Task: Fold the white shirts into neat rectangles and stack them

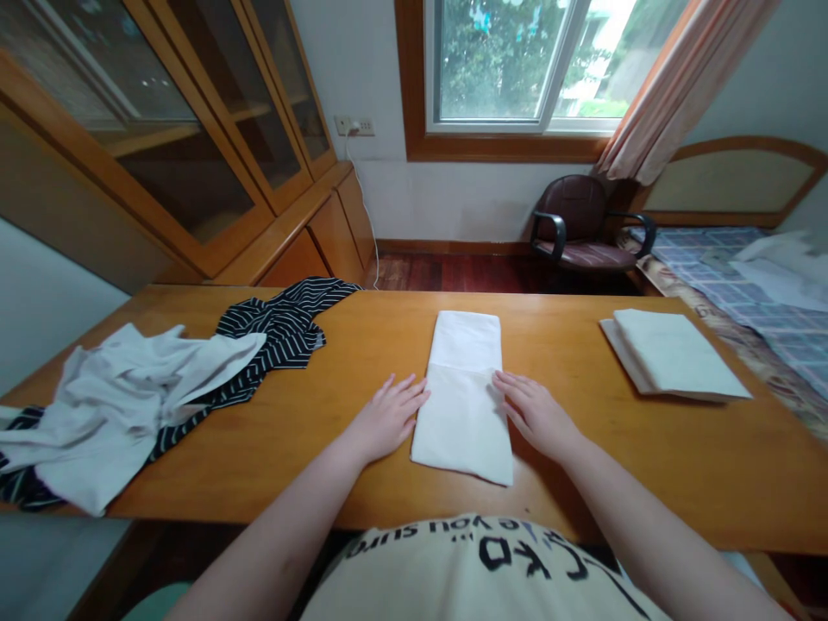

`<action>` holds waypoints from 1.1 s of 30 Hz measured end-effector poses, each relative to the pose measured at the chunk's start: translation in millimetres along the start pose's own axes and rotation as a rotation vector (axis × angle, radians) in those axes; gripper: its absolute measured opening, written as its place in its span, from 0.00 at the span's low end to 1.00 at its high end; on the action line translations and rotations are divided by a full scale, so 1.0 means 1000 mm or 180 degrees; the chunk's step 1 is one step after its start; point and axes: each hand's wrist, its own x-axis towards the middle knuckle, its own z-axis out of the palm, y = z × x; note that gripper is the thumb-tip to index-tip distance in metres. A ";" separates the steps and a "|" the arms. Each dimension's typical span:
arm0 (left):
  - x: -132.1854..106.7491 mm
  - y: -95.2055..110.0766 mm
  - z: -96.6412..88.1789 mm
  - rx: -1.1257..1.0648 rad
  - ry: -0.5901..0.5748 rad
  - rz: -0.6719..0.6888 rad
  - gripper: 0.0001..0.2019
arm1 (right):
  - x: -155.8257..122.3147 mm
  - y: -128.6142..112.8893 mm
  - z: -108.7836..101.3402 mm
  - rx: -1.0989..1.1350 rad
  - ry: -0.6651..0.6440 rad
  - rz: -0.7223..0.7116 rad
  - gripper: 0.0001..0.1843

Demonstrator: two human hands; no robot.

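A white cloth [462, 414], folded into a long narrow strip, lies flat on the wooden table in front of me. A crease runs across it near its middle. My left hand [389, 416] rests at its left edge, fingers stretched out and fingertips touching the cloth. On the opposite side, my right hand [534, 412] lies with its fingers extended, the tips on the cloth's right edge. Neither hand grips anything.
On the table [556, 345], a folded white stack [676, 354] sits at the right. Crumpled white cloth [122, 405] and black-and-white striped cloth [278, 323] lie at the left. Beyond stand a glass-door cabinet [259, 185], an armchair [575, 220] and a bed [724, 276].
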 end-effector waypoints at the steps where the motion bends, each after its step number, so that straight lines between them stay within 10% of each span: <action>1: 0.003 -0.002 -0.001 -0.0039 -0.0064 0.0185 0.25 | -0.001 0.003 0.002 0.0062 -0.0104 -0.0045 0.24; 8: 0.023 -0.007 -0.010 -0.0124 -0.0280 0.0997 0.37 | 0.007 0.002 0.016 0.0123 -0.0304 0.0322 0.31; 15: 0.044 -0.010 -0.001 -0.0424 -0.0236 0.1712 0.23 | 0.031 0.002 0.004 0.0387 -0.0219 0.0468 0.25; 24: 0.067 -0.007 0.018 -0.0412 0.0028 0.0861 0.22 | 0.027 0.019 -0.006 0.0657 -0.0284 0.0236 0.21; 33: 0.069 -0.013 0.019 -0.2586 -0.0047 -0.0112 0.19 | -0.007 0.025 0.000 0.0656 -0.0459 -0.0107 0.38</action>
